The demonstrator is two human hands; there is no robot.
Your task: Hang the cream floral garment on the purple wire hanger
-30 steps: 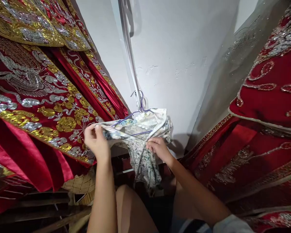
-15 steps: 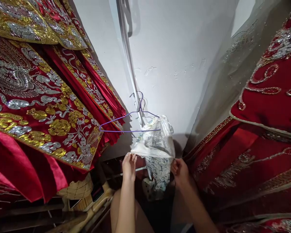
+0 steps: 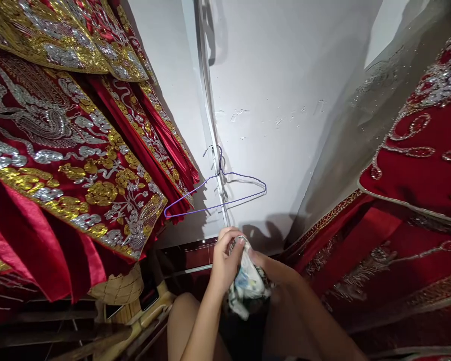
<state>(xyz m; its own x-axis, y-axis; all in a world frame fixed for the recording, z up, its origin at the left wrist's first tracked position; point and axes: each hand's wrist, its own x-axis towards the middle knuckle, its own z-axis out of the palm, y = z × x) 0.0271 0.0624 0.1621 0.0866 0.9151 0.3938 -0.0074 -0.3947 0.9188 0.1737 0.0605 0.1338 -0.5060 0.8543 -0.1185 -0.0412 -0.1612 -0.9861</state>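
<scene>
A white garment with a blue and green print (image 3: 248,281) hangs bunched up in front of my lap. My left hand (image 3: 227,250) is closed on its top edge, thumb on the near side. Close beside it, my right hand (image 3: 263,263) grips the garment's right side, its fingers partly hidden by the cloth. Above both hands a thin purple hanger (image 3: 195,210) hangs bare from a white metal rail (image 3: 209,110), tilted with its left end lower. Hands and hanger are apart.
Red garments with gold and silver embroidery (image 3: 97,193) hang at the left, and more red beaded garments (image 3: 417,165) at the right. A pale wall (image 3: 278,75) stands ahead. At lower left are a woven basket (image 3: 120,288) and a wooden chair-like frame (image 3: 150,313).
The garment has come off the hanger's right side and down toward my lap, now bunched. My hands have drawn together. The bare hanger has tilted.
</scene>
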